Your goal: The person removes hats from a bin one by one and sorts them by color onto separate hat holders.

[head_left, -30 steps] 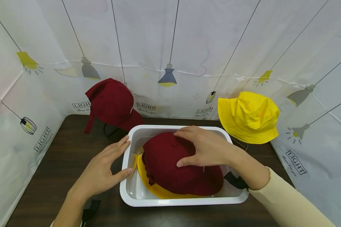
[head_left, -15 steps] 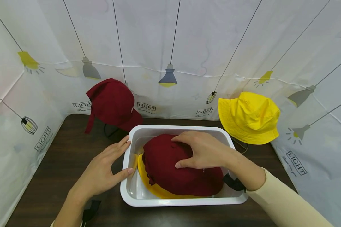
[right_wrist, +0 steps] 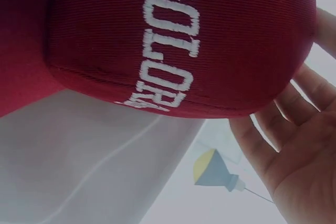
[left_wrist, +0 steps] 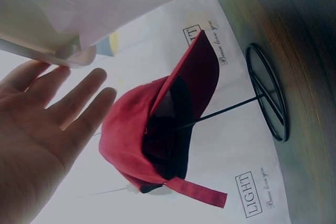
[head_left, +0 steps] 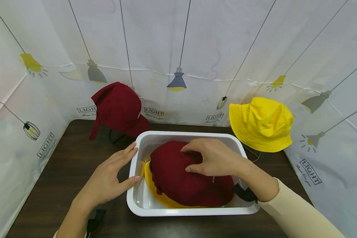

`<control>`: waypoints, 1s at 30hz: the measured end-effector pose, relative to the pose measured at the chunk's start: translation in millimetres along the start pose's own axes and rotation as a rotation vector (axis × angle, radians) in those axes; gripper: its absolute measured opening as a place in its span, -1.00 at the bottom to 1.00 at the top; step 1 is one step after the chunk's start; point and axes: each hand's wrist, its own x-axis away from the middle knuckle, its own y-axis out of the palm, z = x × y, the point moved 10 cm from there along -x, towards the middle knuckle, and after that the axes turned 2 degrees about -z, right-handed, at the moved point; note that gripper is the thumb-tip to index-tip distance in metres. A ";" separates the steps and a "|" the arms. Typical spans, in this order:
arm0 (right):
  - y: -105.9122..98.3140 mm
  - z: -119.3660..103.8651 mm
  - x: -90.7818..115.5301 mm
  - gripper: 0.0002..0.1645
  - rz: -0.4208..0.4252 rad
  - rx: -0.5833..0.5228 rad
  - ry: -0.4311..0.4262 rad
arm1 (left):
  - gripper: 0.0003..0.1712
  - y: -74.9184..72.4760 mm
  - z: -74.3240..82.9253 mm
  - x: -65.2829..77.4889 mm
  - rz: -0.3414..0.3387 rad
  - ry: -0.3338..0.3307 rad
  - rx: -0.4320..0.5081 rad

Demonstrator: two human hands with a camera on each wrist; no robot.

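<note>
A dark red baseball cap [head_left: 178, 185] lies in a white plastic bin [head_left: 193, 212], on top of a yellow hat [head_left: 162, 199] whose brim shows beneath it. My right hand [head_left: 215, 157] rests on the cap's crown, thumb apart from the fingers. In the right wrist view, those fingers [right_wrist: 268, 124] lie fairly straight against the crown, beside white embroidered letters. With fingers extended, my left hand [head_left: 107, 180] touches the bin's left rim. In the left wrist view, its fingertips [left_wrist: 63, 72] meet the rim's edge.
Behind the bin at left, another dark red cap [head_left: 119, 107] hangs on a black wire stand [left_wrist: 281, 114]. A yellow bucket hat [head_left: 261, 124] sits at the back right. A patterned white sheet [head_left: 154, 36] stands behind the dark wooden table [head_left: 56, 185].
My right hand has settled slightly lower on the cap, and its fingers are a little more bent. My left hand stays at the bin's rim.
</note>
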 end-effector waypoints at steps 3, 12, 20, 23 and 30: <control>-0.9 -0.6 0.2 -0.48 0.015 -0.016 -0.011 | -0.09 0.3 -0.1 -0.1 -0.003 -0.003 0.002; -9.9 -3.4 2.8 -0.57 0.075 -0.041 -0.088 | -0.10 -0.3 0.5 0.4 0.007 0.003 0.001; -13.8 -3.1 4.9 -0.61 0.082 -0.031 -0.086 | -0.09 -0.1 1.0 0.6 0.006 0.002 0.003; -16.1 -2.1 6.2 -0.62 0.085 -0.055 -0.079 | -0.08 0.6 0.8 0.8 0.004 0.001 0.007; -28.0 -1.5 10.5 -0.66 0.117 -0.108 -0.087 | -0.09 0.6 0.7 0.7 0.006 0.007 0.007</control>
